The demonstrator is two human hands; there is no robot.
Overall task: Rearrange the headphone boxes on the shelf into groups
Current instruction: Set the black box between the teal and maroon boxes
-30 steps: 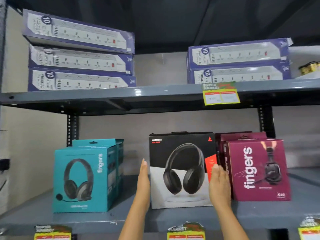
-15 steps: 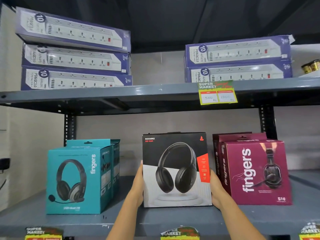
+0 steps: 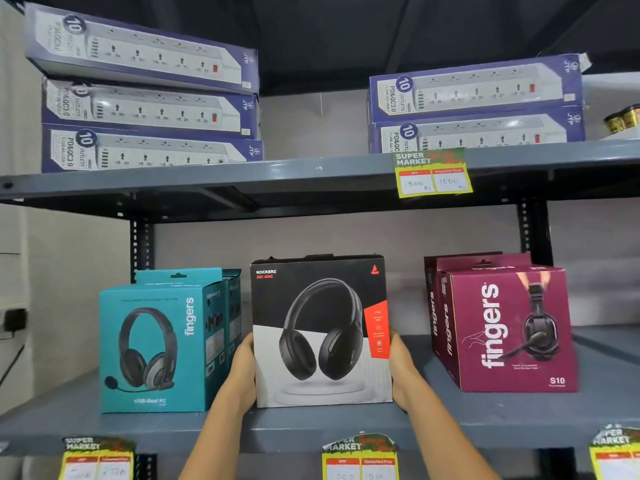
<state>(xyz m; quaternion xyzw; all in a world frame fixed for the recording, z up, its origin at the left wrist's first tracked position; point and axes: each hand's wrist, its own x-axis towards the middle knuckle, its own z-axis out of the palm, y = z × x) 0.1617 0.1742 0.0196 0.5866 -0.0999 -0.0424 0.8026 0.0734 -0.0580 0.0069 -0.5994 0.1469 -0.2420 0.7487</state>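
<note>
A black and white headphone box (image 3: 320,330) stands upright in the middle of the grey lower shelf (image 3: 519,420). My left hand (image 3: 244,372) grips its left side and my right hand (image 3: 401,372) grips its right side. A teal headphone box (image 3: 157,348) stands to its left, almost touching, with another teal box (image 3: 232,317) behind it. To the right, across a gap, stands a maroon headphone box (image 3: 509,327) with a second maroon box (image 3: 433,306) behind it.
The upper shelf (image 3: 311,174) carries three stacked purple power-strip boxes (image 3: 145,98) on the left and two (image 3: 474,105) on the right. A yellow price tag (image 3: 433,173) hangs from its edge. More tags (image 3: 360,459) line the lower shelf's front. Upright posts (image 3: 533,230) stand behind.
Both hands closed on the black and white box and slid it left, away from the maroon boxes and up close to the teal ones.
</note>
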